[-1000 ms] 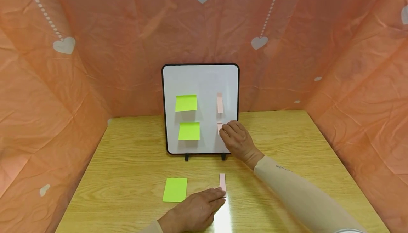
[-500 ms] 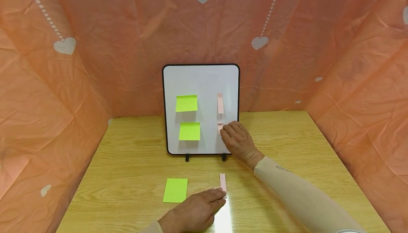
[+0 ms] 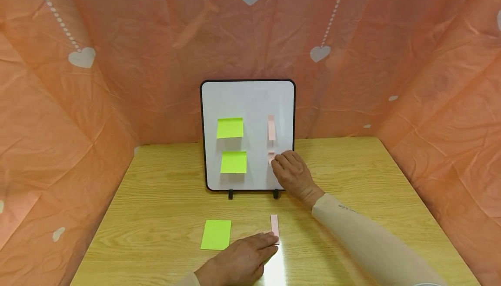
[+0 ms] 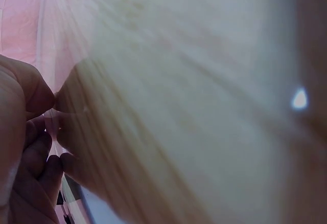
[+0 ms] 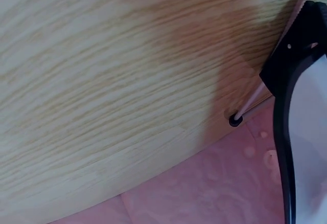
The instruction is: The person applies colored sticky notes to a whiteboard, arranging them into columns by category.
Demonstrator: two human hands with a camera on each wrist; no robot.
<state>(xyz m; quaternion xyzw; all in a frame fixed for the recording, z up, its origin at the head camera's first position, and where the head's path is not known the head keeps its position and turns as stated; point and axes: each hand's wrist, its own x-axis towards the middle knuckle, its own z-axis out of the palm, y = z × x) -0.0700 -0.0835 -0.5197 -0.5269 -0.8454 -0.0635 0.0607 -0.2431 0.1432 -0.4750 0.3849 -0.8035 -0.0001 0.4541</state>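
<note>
A whiteboard (image 3: 250,99) with a black frame stands upright on the table in the head view. My right hand (image 3: 294,174) is at its lower right, fingers curled, pinching the lower pink sticky note (image 3: 271,156); the fingers cover part of it. Above it hangs another pink sticky note (image 3: 271,128). My left hand (image 3: 240,257) lies on the table with its fingers extended, their tips resting on the near end of a narrow pink sticky-note pad (image 3: 275,223). In the left wrist view, the left hand's fingers (image 4: 38,93) touch the glossy tabletop. The right wrist view shows no hand.
Two green sticky notes (image 3: 230,128) hang on the board's left half. Left of the pink pad lies a green sticky-note pad (image 3: 216,234). The board's dark stand foot (image 3: 230,194) sticks out in front. Orange cloth (image 3: 168,81) with hearts surrounds the wooden table (image 3: 156,216).
The lower pink note is bent a little more at the right hand's fingers. Both hands stay almost where they were; the whole head view has shifted slightly.
</note>
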